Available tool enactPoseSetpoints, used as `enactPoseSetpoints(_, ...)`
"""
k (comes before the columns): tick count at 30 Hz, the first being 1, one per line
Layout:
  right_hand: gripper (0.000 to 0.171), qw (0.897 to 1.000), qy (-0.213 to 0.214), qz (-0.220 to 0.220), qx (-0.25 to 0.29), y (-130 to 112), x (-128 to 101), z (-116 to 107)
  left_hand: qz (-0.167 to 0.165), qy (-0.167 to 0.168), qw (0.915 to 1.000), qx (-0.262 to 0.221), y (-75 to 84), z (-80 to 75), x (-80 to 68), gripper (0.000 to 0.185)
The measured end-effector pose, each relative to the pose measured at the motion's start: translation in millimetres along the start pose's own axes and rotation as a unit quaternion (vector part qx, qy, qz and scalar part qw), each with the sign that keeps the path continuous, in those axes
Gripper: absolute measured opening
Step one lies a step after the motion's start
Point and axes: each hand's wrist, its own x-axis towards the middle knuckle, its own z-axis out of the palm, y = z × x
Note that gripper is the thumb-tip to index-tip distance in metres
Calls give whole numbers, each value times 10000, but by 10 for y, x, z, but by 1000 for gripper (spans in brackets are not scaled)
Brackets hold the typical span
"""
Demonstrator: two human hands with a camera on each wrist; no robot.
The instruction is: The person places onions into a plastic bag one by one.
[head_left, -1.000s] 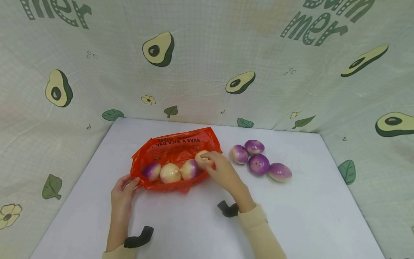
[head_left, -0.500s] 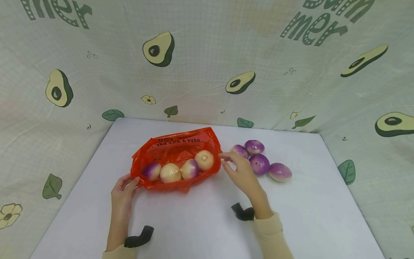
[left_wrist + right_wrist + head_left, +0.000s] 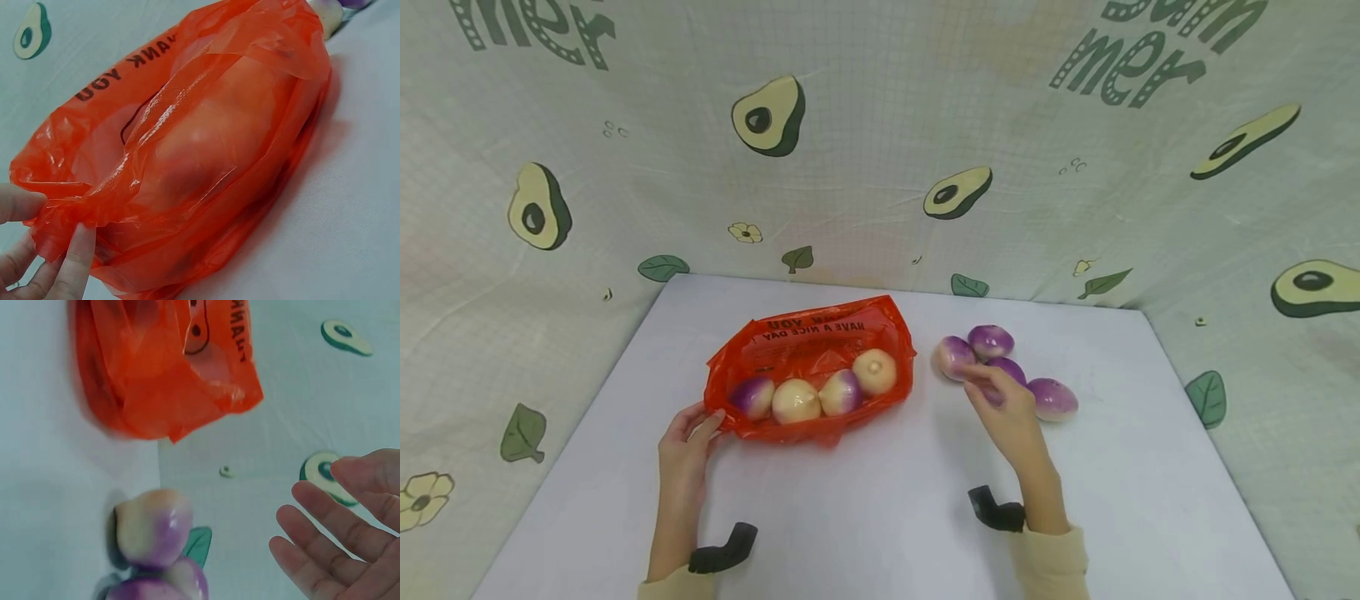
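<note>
A red plastic bag [image 3: 820, 430] lies with its mouth spread on the white table. Inside it sit several purple-and-white turnips, one pale turnip [image 3: 874, 372] at the right end. At the bag's left corner my left hand [image 3: 688, 437] pinches the rim; the left wrist view shows thumb and fingers on the gathered film [image 3: 62, 219]. My right hand [image 3: 1009, 412] is over the loose turnips, partly covering one of them, its fingers relaxed with nothing between them. In the right wrist view, its spread fingers [image 3: 325, 537] are apart from the nearest turnip [image 3: 156, 528].
The loose turnips form a cluster right of the bag, with one turnip [image 3: 1052, 400] at its right end and another [image 3: 991, 342] at the back. Behind the table [image 3: 850, 517] hangs a pale cloth [image 3: 865, 125] printed with avocados. Dark wrist mounts sit at both cuffs.
My right hand has let go of the pale turnip in the bag and moved right, over the loose turnips. My left hand has kept its pinch on the bag's rim.
</note>
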Motion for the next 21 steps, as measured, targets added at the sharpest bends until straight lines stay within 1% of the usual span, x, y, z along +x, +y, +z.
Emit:
enactPoseSetpoints(3,23,9997,194,154,-37,77,-55,-81,-20,42,10000,-12,5,7,-1,38)
enactPoseSetpoints(5,24,9988,293,343,-178,120,-83,-143,-13,17,10000,-41,8,5,-2,38)
enactPoseSetpoints(9,26,9964,606,547,-246,214,-130,-268,1,-20,9999,-109,6,-4,2,36)
enactPoseSetpoints(14,28,9896,1095,797,-494,316,-187,-410,76,-31,10000,-44,-1,-7,11,37)
enactPoseSetpoints(18,30,9829,1274,1173,-622,400,-226,-499,24,12,9999,-107,-3,-2,13,35)
enactPoseSetpoints(21,30,9794,1382,1322,-650,470,-251,-546,44,-17,9999,-97,-4,-4,12,36)
